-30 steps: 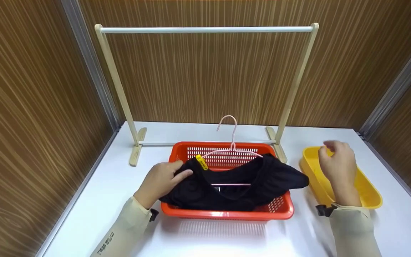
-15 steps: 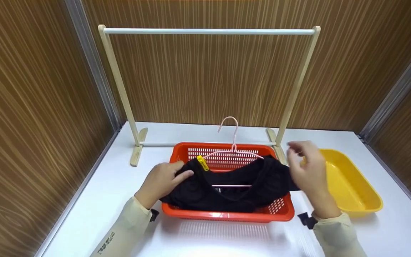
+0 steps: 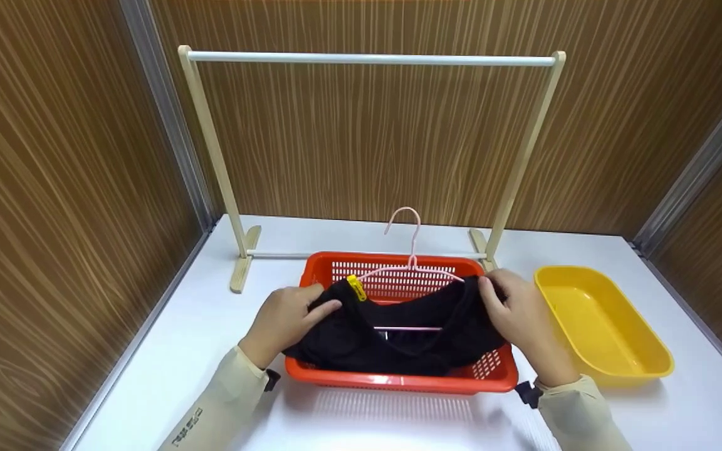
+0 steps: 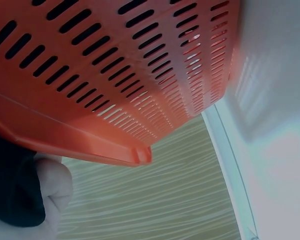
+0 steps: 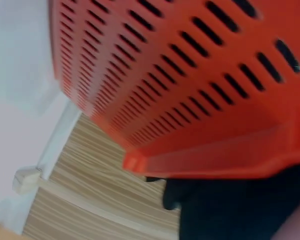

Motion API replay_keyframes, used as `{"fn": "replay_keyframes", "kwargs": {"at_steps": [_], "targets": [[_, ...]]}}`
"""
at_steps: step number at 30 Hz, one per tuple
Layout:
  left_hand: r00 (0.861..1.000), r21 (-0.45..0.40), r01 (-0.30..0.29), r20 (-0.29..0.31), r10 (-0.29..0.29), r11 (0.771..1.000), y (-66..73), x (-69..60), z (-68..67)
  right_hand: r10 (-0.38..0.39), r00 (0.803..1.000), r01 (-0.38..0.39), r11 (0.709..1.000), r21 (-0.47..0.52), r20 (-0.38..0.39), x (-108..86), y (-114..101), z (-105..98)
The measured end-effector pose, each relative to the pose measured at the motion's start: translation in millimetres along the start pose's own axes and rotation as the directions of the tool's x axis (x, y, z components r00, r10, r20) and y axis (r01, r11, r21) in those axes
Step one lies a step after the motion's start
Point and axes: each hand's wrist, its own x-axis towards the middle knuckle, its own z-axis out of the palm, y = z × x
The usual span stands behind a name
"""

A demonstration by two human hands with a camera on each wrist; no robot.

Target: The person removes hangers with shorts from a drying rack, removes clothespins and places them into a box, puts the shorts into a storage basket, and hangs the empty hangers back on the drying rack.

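A black garment (image 3: 355, 341) lies over the red basket (image 3: 398, 379), with a pink hanger (image 3: 412, 260) inside its neck opening and the hook standing up. A yellow clip (image 3: 356, 287) sits on the garment's left shoulder. My left hand (image 3: 282, 319) grips the left shoulder, thumb on top. At the right shoulder my right hand (image 3: 524, 313) pinches the cloth beside the hanger's end. In the left wrist view the left hand (image 4: 52, 190) holds black cloth (image 4: 12, 182) at the basket rim. The right wrist view shows black cloth (image 5: 235, 207) below the rim; the fingers are mostly hidden.
Behind the basket stands a rack with a white top rail (image 3: 370, 58) and wooden side posts (image 3: 214, 150). A yellow tray (image 3: 599, 326) is at the right of the white table (image 3: 173, 351). Wood-patterned walls (image 3: 361, 138) enclose the back and sides.
My right hand has moved left from over the yellow tray to the garment's right shoulder and taken hold of it. The left hand keeps its grip, with the garment's left side nearly still.
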Motion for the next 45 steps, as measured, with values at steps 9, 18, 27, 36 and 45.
{"fn": "replay_keyframes", "kwargs": {"at_steps": [9,18,27,36,45], "targets": [[0.999,-0.026,0.044,0.017,-0.043,0.999,-0.2,-0.7,-2.8,-0.074,0.994,0.060,0.985,-0.161,-0.083,-9.2,7,26],[0.997,-0.061,0.067,0.040,-0.065,0.996,2.0,2.2,-0.1,-0.065,0.993,0.048,0.983,-0.175,-0.098,-10.4,10,26],[0.996,-0.040,0.079,0.049,-0.077,0.996,1.1,-1.8,1.6,-0.049,0.995,0.032,0.982,-0.186,-0.086,-13.3,9,27],[0.994,-0.038,0.089,0.072,-0.086,0.995,-2.3,-7.1,-6.4,-0.040,0.995,0.024,0.984,-0.174,-0.088,-20.8,1,33],[0.998,-0.055,0.058,0.022,-0.057,0.997,-0.6,0.0,2.3,-0.055,0.994,0.039,0.987,-0.158,-0.097,-13.7,9,24]]}}
